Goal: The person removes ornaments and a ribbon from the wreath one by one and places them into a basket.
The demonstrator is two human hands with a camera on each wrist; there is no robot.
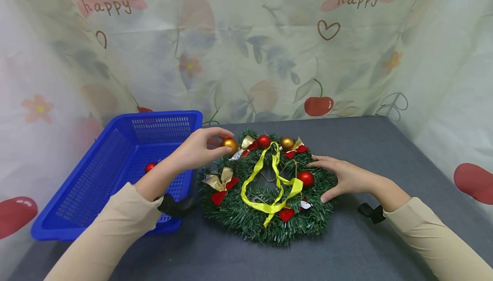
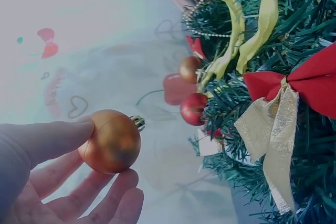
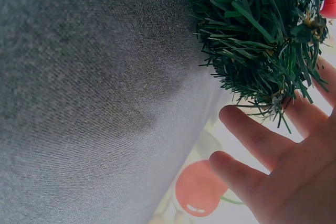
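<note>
As the relaxed right hand (image 1: 345,175) flanks the wreath (image 1: 242,217), the left hand (image 1: 200,148), apparently decorating, pinches a gold ball (image 2: 112,143) likely needing hanging.

From my head view, the gold ball (image 1: 229,146) hides some fingertips of the left hand (image 1: 198,146), and its metal cap (image 2: 138,123) is out of my sight there. The left forearm (image 1: 155,182) covers part of 1 red ball (image 1: 149,167) and of the blue basket (image 1: 165,123). The 2 sleeves (image 1: 104,238) run off the frame. In both wrist views I get the wreath (image 1: 239,217) cropped; the right wrist view also cuts off the right hand (image 3: 299,174). The curtain's lettering (image 2: 54,94) blurs beyond my reading in the left wrist view.
</note>
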